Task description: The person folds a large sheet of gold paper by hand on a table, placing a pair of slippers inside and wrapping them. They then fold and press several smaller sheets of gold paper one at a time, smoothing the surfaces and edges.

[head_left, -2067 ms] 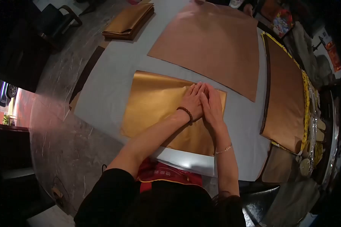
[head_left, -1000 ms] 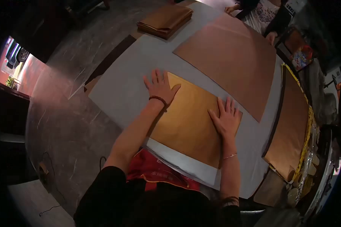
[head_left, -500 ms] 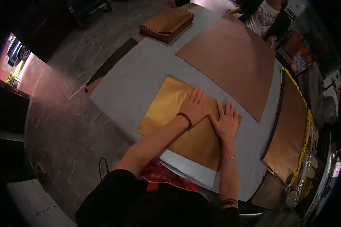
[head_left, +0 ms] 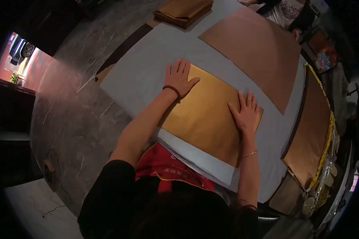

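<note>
A golden-brown folded sheet (head_left: 207, 115) lies in front of me on a grey-covered table (head_left: 147, 59). My left hand (head_left: 178, 79) rests flat across its upper left corner, fingers spread and palm down. On the right part of the same sheet my right hand (head_left: 246, 113) lies flat with its fingers apart. Neither hand grips anything. A pale white layer (head_left: 199, 157) shows from under the sheet along the edge nearest me. Beyond the sheet, a large flat brown sheet (head_left: 255, 51) is spread out.
A stack of folded brown sheets (head_left: 183, 12) sits at the table's far left. Another brown sheet with yellow edging (head_left: 311, 127) lies at the right. A person (head_left: 285, 14) is at the far right corner, one hand near the large sheet.
My left hand has moved left, from the sheet's middle to its left corner. My right hand stays on the right part. The view has shifted slightly.
</note>
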Available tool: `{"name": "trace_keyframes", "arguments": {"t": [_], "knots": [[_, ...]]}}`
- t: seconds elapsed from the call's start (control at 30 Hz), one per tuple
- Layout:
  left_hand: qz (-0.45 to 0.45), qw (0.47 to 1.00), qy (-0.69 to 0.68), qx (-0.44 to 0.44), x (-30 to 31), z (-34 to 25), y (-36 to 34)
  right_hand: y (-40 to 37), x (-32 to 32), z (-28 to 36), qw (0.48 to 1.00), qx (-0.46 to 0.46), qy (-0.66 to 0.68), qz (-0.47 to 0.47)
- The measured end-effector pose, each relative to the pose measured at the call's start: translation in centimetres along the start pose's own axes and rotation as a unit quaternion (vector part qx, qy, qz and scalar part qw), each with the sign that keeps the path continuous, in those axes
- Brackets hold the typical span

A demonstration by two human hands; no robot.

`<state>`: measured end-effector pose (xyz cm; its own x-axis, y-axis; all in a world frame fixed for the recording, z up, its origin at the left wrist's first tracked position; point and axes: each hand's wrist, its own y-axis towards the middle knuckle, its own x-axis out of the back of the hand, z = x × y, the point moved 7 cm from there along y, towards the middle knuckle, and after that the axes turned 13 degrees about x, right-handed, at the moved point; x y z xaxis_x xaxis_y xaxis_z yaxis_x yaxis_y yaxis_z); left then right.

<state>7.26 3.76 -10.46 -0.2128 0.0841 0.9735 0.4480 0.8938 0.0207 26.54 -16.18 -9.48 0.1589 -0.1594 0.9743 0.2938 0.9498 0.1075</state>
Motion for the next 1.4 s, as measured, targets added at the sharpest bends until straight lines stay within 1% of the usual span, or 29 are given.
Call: {"name": "trace_keyframes", "arguments": {"t": [0.07,0.13,0.17,0.23,0.27,0.3,0.37,0.47,0.5,0.57,0.6,0.67,0.7,0.77,0.8,0.87,0.93,1.0,1.07,1.1,1.13,1.17,1.2,1.23,1.3,1.33,1.37,1.4], "knots": [[0.015,1.000,-0.002,-0.004,-0.1,0.0,0.1,0.0,-0.1,-0.1,1.000,-0.001,0.002,-0.015],[-0.002,0.997,0.059,0.055,0.4,-0.5,-0.4,-0.1,-0.3,-0.1,1.000,0.003,-0.003,-0.007],[-0.056,0.998,0.026,0.019,1.0,-2.2,-2.1,0.0,-0.2,0.0,1.000,-0.001,-0.012,-0.003],[0.003,0.996,-0.043,-0.076,0.8,-7.9,-7.4,-0.1,-0.3,-0.2,1.000,-0.004,-0.019,0.006],[0.030,0.989,-0.066,-0.132,-0.5,-10.3,-10.9,0.0,-0.4,-0.4,1.000,0.000,-0.026,0.010],[0.055,0.977,-0.089,-0.187,-1.5,-12.2,-14.2,0.2,-0.5,-0.4,0.999,0.006,-0.032,0.012],[0.066,0.966,-0.084,-0.235,-2.1,-13.2,-18.8,0.2,-0.1,0.2,1.000,0.008,-0.027,0.013],[0.042,0.974,-0.043,-0.220,-1.5,-10.1,-18.9,0.3,-0.6,-0.4,1.000,0.000,-0.031,0.003],[0.012,0.977,-0.074,-0.198,-0.3,-8.3,-18.3,0.2,-0.7,-0.4,1.000,0.003,-0.028,0.003],[-0.002,0.990,-0.046,-0.131,0.5,-3.9,-17.2,0.1,-0.5,-0.3,1.000,0.004,-0.021,-0.008],[-0.015,0.995,-0.055,-0.085,1.2,-1.8,-16.8,0.1,-0.4,-0.3,1.000,0.005,-0.021,-0.014],[-0.049,0.998,-0.031,-0.036,2.0,2.2,-16.6,0.1,-0.4,-0.3,1.000,0.010,-0.019,-0.020],[-0.060,0.998,-0.008,-0.023,1.9,3.4,-16.5,0.0,0.0,-0.4,0.999,0.004,-0.022,-0.038],[-0.056,0.998,0.028,0.013,2.6,3.9,-15.9,-0.1,0.2,0.0,0.999,0.021,-0.006,-0.036],[-0.054,0.998,0.022,0.000,2.5,3.0,-15.2,-0.5,0.4,0.3,1.000,0.021,-0.004,-0.020],[0.016,0.998,-0.044,-0.040,1.9,-1.0,-12.8,-0.3,0.7,0.2,1.000,0.015,0.003,-0.025],[0.050,0.990,-0.044,-0.122,0.8,-6.7,-10.8,-0.3,0.8,0.1,0.998,0.011,0.028,-0.050],[0.065,0.968,-0.065,-0.232,-1.1,-11.7,-10.7,-0.8,0.9,0.2,0.997,0.027,0.042,-0.064],[0.076,0.958,-0.106,-0.256,-3.0,-15.0,-9.7,-0.5,0.6,-0.6,0.995,0.040,0.032,-0.089],[0.066,0.957,-0.101,-0.264,-3.6,-15.9,-9.2,-0.4,-0.1,-0.9,0.994,0.054,0.014,-0.097],[0.065,0.962,-0.091,-0.251,-4.1,-16.5,-8.6,-0.5,-0.9,-1.1,0.993,0.067,-0.004,-0.101],[0.066,0.966,-0.082,-0.236,-4.8,-16.8,-8.2,-0.8,-1.5,-1.4,0.989,0.063,-0.034,-0.126],[0.075,0.971,-0.084,-0.212,-4.5,-16.9,-7.9,-0.7,-1.2,-1.4,0.989,0.060,-0.034,-0.129],[0.076,0.970,-0.082,-0.216,-4.0,-16.9,-7.6,-0.8,-1.0,-1.1,0.990,0.059,-0.029,-0.125],[0.096,0.974,-0.027,-0.204,-3.9,-16.5,-7.1,-0.9,-0.6,-0.9,0.991,0.052,-0.022,-0.118],[0.104,0.977,-0.012,-0.187,-4.8,-16.1,-6.6,-0.8,-0.3,-0.9,0.992,0.050,0.007,-0.117],[0.111,0.973,-0.010,-0.201,-5.5,-15.9,-6.2,-1.0,0.1,-1.2,0.992,0.044,0.034,-0.116],[0.086,0.978,-0.005,-0.190,-5.4,-15.2,-5.4,-0.9,0.0,-1.2,0.995,0.027,0.032,-0.092]]}}
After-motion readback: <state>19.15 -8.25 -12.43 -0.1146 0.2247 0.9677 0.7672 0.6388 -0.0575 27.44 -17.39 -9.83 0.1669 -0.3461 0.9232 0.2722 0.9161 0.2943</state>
